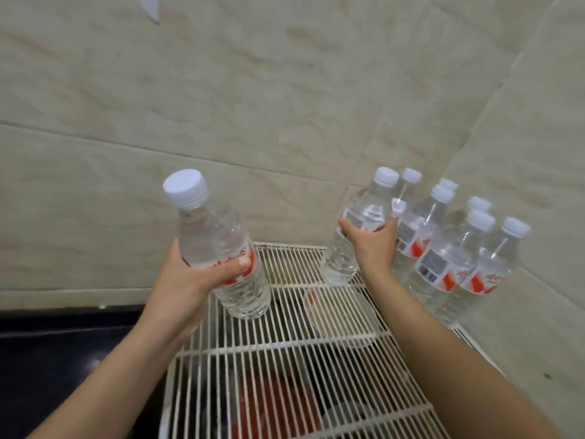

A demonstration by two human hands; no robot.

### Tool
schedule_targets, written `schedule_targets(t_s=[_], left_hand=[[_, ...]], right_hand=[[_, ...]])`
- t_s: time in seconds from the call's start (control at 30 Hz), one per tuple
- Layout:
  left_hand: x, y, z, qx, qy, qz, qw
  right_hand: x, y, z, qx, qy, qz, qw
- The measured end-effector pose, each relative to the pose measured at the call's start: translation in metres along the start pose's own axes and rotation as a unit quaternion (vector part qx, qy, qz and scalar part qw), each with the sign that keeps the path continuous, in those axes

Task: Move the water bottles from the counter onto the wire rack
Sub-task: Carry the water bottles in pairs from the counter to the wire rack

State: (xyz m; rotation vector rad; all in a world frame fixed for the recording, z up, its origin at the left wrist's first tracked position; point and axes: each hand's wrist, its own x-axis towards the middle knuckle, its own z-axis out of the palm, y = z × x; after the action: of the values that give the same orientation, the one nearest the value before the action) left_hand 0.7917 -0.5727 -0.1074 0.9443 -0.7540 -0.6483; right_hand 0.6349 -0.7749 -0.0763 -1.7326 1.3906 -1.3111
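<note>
My left hand (196,274) grips a clear water bottle (218,245) with a white cap and red label, held tilted above the left part of the white wire rack (285,346). My right hand (370,245) is wrapped around a second water bottle (357,226), whose base rests at the rack's back edge. Several more capped bottles (449,255) stand upright in a cluster along the rack's right side, against the wall, just right of my right hand.
Beige tiled walls (221,106) close in behind and on the right. A dark counter (57,350) lies to the left of the rack. Red and dark shapes show dimly beneath the rack wires.
</note>
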Motion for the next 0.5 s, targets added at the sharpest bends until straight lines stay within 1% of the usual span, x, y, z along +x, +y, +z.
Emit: schedule_targets(t_s=[0.1, 0.17, 0.33, 0.4, 0.5], left_hand=[[0.005, -0.001, 0.0, 0.009, 0.001, -0.007, 1.0], [0.008, -0.002, 0.002, 0.014, 0.006, -0.005, 1.0], [0.021, -0.002, 0.015, 0.029, 0.01, -0.005, 1.0], [0.029, -0.001, 0.026, 0.045, 0.002, -0.007, 0.999], [0.043, -0.001, 0.051, 0.075, -0.014, -0.018, 0.997]], right_hand=[[0.017, 0.002, 0.014, -0.037, 0.011, 0.0, 0.999], [0.025, 0.004, 0.019, -0.059, 0.023, 0.015, 0.998], [0.027, 0.003, 0.021, -0.081, 0.044, 0.02, 0.995], [0.025, 0.001, 0.019, -0.079, 0.026, 0.023, 0.996], [0.021, 0.001, 0.011, -0.072, -0.029, 0.013, 0.997]])
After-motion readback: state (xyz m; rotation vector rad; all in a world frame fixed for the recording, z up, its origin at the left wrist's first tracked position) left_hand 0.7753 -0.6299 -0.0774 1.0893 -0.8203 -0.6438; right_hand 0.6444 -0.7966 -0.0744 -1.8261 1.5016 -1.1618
